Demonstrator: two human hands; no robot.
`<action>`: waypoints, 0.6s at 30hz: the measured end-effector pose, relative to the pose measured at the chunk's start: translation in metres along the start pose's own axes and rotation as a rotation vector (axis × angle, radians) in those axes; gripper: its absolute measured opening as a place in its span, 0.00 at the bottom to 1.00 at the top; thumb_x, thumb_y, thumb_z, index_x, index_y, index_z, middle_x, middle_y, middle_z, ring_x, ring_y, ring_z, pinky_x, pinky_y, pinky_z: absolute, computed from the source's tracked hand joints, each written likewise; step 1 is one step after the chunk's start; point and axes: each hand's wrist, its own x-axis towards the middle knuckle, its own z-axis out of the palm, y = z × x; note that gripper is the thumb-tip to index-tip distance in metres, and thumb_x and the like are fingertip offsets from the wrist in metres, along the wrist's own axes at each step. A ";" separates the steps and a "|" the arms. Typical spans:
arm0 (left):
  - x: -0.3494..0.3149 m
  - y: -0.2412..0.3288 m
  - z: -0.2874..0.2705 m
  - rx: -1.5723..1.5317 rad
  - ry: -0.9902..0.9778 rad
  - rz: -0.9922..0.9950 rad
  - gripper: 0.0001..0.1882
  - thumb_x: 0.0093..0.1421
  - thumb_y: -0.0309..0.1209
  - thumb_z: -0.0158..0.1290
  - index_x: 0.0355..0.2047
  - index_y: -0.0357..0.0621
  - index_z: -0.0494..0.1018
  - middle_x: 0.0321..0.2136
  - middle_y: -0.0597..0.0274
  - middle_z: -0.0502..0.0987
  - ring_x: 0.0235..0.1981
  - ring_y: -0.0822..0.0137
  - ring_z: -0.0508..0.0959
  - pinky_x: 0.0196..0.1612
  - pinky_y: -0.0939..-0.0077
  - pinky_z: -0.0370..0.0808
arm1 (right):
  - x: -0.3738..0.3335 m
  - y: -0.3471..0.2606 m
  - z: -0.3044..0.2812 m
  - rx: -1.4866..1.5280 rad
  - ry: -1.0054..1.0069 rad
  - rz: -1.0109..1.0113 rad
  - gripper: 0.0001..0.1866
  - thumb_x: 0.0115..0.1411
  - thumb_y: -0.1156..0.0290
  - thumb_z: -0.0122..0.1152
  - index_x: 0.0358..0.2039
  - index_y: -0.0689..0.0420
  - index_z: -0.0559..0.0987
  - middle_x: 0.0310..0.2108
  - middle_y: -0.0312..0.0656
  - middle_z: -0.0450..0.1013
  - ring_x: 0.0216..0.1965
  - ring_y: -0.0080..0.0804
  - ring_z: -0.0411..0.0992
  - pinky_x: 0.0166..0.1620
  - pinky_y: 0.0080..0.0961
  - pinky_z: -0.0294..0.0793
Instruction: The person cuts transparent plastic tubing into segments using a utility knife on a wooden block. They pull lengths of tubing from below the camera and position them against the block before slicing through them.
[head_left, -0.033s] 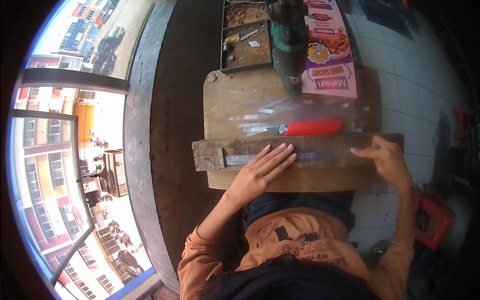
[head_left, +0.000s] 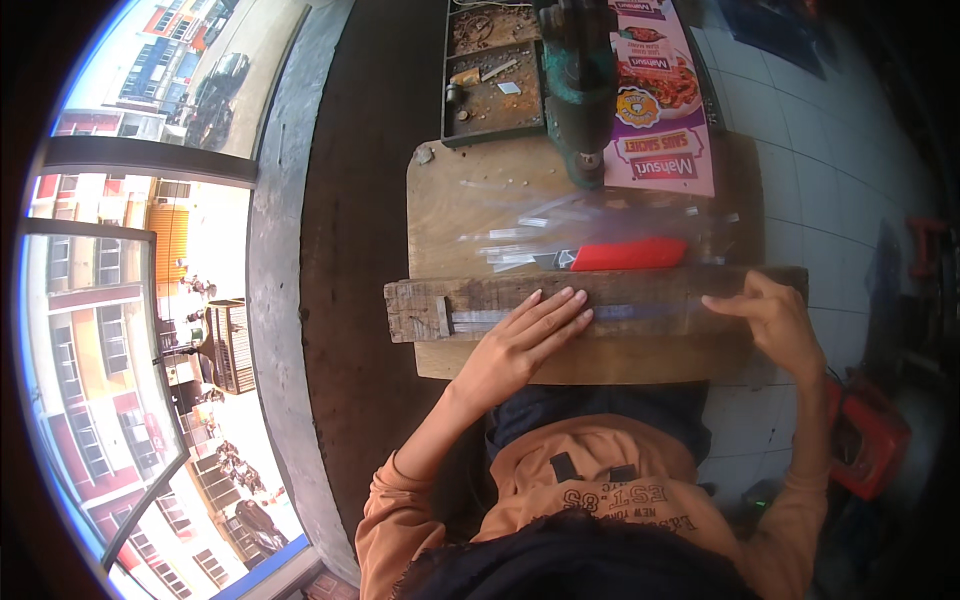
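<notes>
A long wooden plank [head_left: 650,285] lies across the wooden board in front of me, with a thin clear plastic strip [head_left: 475,320] stretched along its top. My left hand [head_left: 530,335] lies flat over the strip, fingers extended and close together. Toward the plank's right end, my right hand [head_left: 775,318] has its fingers curled, its fingertips pinched at the strip's faint far end. A small block [head_left: 442,316] sits on the plank by the strip's left end. Just beyond the plank rests a red-handled cutter [head_left: 630,254], its grey tip pointing left.
Loose clear plastic pieces [head_left: 525,235] are scattered on the wooden board [head_left: 440,215]. A green drill-press-like machine [head_left: 580,110] stands at the far side, between a metal tray [head_left: 492,132] of small parts and a pink printed sheet [head_left: 665,120]. Windows line the left.
</notes>
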 end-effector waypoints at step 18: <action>0.057 -0.001 -0.021 0.235 -0.071 0.353 0.20 0.49 0.31 0.55 0.45 0.58 0.75 0.53 0.59 0.65 0.43 0.64 0.72 0.51 0.64 0.67 | -0.003 0.009 0.005 -0.065 -0.027 0.026 0.26 0.50 0.82 0.51 0.39 0.32 0.81 0.21 0.39 0.62 0.22 0.34 0.66 0.28 0.33 0.67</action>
